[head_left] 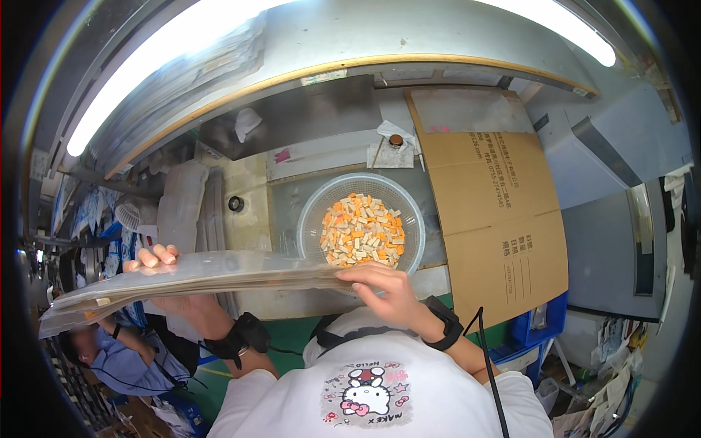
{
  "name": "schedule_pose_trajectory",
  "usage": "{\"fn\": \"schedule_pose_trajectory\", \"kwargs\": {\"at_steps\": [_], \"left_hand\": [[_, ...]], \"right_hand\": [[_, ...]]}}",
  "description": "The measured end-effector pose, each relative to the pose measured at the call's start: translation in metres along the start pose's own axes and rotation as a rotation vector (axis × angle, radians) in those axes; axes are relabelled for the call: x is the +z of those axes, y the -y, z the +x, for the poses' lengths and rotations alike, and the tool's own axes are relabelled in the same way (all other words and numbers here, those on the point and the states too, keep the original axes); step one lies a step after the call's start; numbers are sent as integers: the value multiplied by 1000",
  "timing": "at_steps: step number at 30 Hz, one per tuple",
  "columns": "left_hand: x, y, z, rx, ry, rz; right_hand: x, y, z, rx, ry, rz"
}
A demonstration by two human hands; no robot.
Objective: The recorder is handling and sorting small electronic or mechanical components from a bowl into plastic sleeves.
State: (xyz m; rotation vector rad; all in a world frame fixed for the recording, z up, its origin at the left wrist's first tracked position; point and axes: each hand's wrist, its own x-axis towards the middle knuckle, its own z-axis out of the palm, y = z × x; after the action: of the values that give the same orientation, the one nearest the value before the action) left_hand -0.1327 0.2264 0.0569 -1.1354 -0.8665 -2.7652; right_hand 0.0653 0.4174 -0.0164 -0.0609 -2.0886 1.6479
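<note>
We're holding a thick stack of clear plastic bags [197, 281] flat in front of us, out toward 10 o'clock from our chest. Our left hand [164, 281] is under the stack at its 9 o'clock end, fingers curled up over the far edge and gripping it. Our right hand [387, 288] sits on the stack's 3 o'clock end, fingers pressed down on top and pinching that edge.

Just past the right hand, at 12 o'clock, there's a round translucent plastic basket [361, 228] full of small orange and cream-coloured pieces [363, 231], sitting on the metal workbench [285, 212]. A flattened brown cardboard sheet [489, 197] lies at 3 o'clock of the basket, touching or nearly so.

Another person in a blue shirt [120, 350] is down at 8 o'clock.
</note>
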Motion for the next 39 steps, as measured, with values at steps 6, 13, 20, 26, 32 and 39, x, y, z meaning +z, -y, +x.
{"fn": "schedule_pose_trajectory", "kwargs": {"at_steps": [6, 13, 20, 26, 32, 39], "left_hand": [[2, -2, -1, -19, 1, 40], [2, 4, -1, -61, 60, 13], [2, 5, 0, -68, 80, 32], [7, 7, -1, -48, 97, 40], [7, 10, 1, -65, 182, 6], [-11, 7, 11, -157, 342, -60]], "right_hand": [[9, -1, -2, 354, 38, 100], [-5, 23, 15, -5, 115, 25], [-5, 43, 37, -268, 180, 58], [0, 40, 37, -95, 180, 33], [6, 27, 40, 453, 470, -19], [21, 15, 32, 127, 217, -38]]}}
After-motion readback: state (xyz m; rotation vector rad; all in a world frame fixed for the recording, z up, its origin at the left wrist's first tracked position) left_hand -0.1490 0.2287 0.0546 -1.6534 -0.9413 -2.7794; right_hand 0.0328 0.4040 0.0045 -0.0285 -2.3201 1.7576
